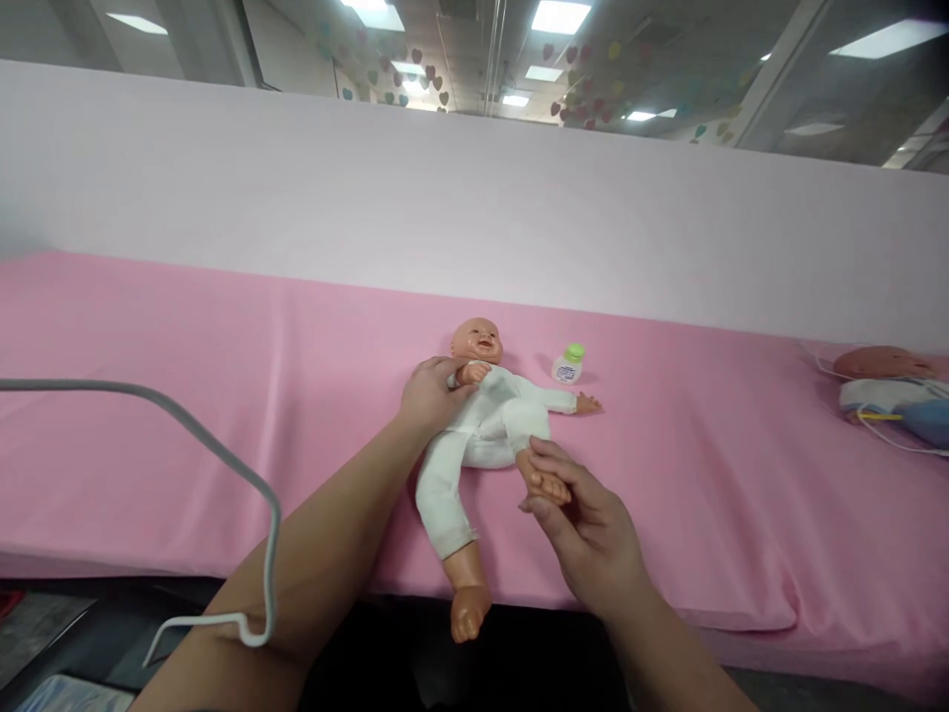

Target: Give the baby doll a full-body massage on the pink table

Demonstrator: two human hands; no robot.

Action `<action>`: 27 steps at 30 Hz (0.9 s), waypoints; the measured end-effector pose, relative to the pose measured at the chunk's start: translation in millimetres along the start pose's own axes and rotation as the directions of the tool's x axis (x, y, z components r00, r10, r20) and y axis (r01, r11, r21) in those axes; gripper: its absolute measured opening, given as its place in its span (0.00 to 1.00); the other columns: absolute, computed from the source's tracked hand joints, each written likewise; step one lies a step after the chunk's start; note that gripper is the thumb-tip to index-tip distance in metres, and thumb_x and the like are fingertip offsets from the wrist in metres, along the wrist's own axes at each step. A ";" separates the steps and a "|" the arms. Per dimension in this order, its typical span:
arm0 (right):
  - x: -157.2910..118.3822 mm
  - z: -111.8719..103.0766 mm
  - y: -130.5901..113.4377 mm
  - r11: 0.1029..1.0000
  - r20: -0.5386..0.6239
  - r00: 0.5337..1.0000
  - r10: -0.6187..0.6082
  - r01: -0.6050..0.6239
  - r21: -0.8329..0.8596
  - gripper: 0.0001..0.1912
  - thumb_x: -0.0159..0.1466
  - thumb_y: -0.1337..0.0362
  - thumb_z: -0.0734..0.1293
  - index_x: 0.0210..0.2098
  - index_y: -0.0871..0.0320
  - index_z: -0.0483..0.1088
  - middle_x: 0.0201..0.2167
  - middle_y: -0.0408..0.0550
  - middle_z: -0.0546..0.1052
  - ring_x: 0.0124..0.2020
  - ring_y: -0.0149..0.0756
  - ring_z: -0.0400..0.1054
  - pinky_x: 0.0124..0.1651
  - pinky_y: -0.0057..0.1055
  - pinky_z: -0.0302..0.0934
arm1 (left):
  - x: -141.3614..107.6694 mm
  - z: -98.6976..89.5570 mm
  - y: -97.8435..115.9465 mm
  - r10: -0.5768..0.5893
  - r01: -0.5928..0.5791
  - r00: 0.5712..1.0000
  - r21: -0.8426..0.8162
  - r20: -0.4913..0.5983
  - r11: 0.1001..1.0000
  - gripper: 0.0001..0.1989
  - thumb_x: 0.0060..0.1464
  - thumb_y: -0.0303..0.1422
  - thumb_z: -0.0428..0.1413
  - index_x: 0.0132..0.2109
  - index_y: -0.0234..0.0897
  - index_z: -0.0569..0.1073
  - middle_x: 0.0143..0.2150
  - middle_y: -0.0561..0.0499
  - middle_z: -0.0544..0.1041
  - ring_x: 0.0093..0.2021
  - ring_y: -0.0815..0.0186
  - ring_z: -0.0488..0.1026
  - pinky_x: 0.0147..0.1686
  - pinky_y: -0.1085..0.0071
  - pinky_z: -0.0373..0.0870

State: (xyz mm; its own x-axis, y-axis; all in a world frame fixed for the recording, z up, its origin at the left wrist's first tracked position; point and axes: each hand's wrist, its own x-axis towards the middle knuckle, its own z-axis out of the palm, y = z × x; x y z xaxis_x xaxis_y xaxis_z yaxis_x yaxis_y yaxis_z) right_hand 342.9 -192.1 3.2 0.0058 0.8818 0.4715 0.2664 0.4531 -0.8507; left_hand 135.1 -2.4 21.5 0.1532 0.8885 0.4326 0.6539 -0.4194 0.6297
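A baby doll (489,405) in a white cloth suit lies on its back on the pink-covered surface, head toward the wall. My left hand (434,396) is closed around the doll's arm on the left, beside its chest; the doll's small hand (473,373) shows above my fingers. Lower down, my right hand (597,529) grips the doll's raised foot (547,483) between thumb and fingers, and that leg is bent at the knee. The doll's other leg (445,504) stretches toward me, its foot past the table edge. Its far arm lies spread to the right.
A small white bottle (567,370) with a green cap stands right of the doll's head. Another doll (882,364) in white and blue lies at the far right, with thin cords around it. A grey bent tube (215,450) crosses the left foreground. Behind the pink sheet (148,396) rises a white wall (474,208).
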 end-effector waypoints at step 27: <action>-65.5 -25.7 11.6 0.989 0.150 0.980 0.130 -0.138 0.044 0.20 0.70 0.63 0.72 0.59 0.42 0.74 0.66 0.53 0.74 0.69 0.51 0.66 0.68 0.52 0.64 | 31.9 -18.9 -68.9 -0.818 0.480 0.574 -0.828 0.045 0.291 0.14 0.69 0.42 0.52 0.54 0.38 0.70 0.47 0.39 0.79 0.46 0.50 0.82 0.40 0.56 0.82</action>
State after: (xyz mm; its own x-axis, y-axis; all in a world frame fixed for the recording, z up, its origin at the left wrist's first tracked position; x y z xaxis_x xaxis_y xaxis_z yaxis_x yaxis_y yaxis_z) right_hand 370.4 -248.0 -31.6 -0.1046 0.9427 0.3169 0.2203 0.3327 -0.9169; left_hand 80.9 51.3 4.1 -0.4136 0.8610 -0.2960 -0.3495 0.1500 0.9249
